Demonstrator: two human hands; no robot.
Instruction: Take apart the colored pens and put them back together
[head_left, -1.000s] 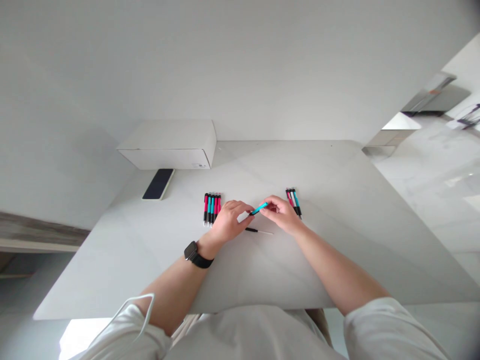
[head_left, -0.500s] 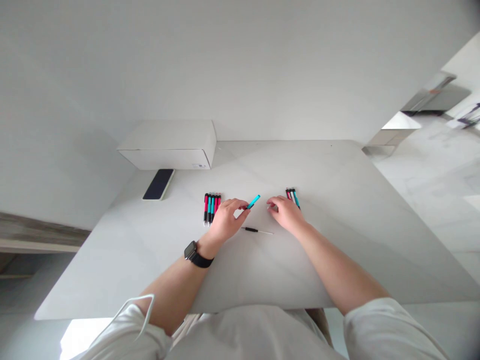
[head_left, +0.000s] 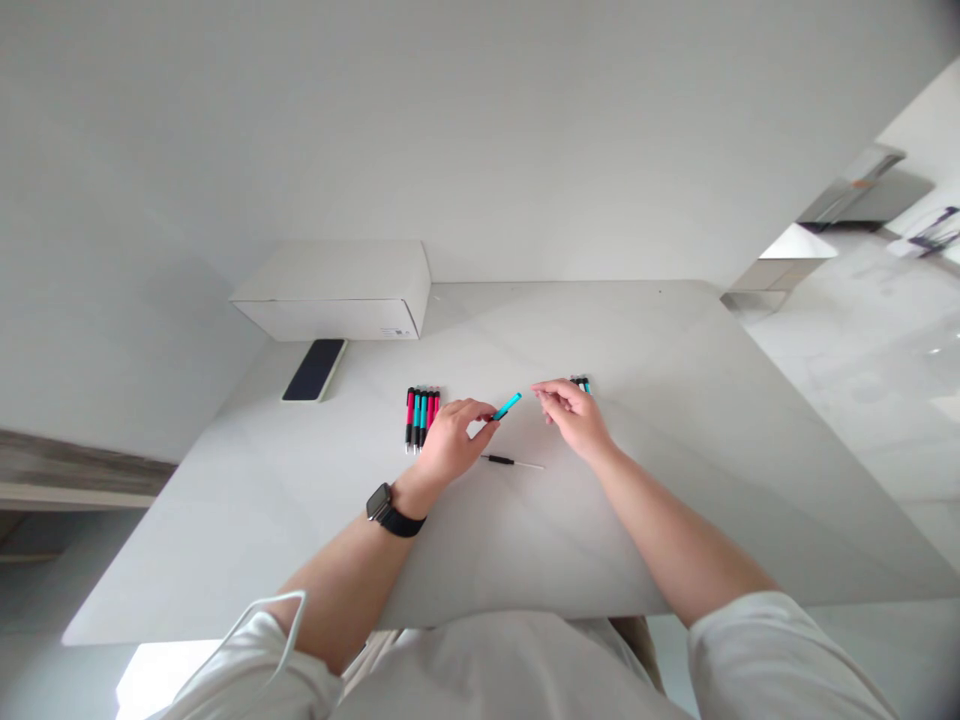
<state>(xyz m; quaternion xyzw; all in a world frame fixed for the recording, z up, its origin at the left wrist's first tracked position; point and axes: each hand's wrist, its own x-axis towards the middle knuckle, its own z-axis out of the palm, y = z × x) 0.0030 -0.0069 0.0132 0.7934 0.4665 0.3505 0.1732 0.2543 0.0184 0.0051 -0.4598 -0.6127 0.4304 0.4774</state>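
Note:
My left hand [head_left: 456, 437] is closed in a pinch round a cyan pen barrel [head_left: 508, 406], whose bare end slants up to the right. Just right of it, my right hand [head_left: 574, 412] hovers with the index finger stretched out, and I see nothing held in it. Below and between the hands lies a black pen grip [head_left: 499, 459] with a thin pale refill [head_left: 529, 465] sticking out to the right. A row of several pink and cyan pens [head_left: 419, 420] sits beside my left hand, partly covered by it. More pens [head_left: 583, 383] are mostly hidden behind my right hand.
A white box [head_left: 334, 300] stands at the back left against the wall, and a dark-screened phone [head_left: 315, 370] lies in front of it. All of this is on a pale marbled table [head_left: 712, 450]. My left wrist wears a black watch [head_left: 380, 501].
My right hand has turned and its index finger has straightened towards the barrel, covering more of the pens behind it. My left hand stays put with the cyan barrel.

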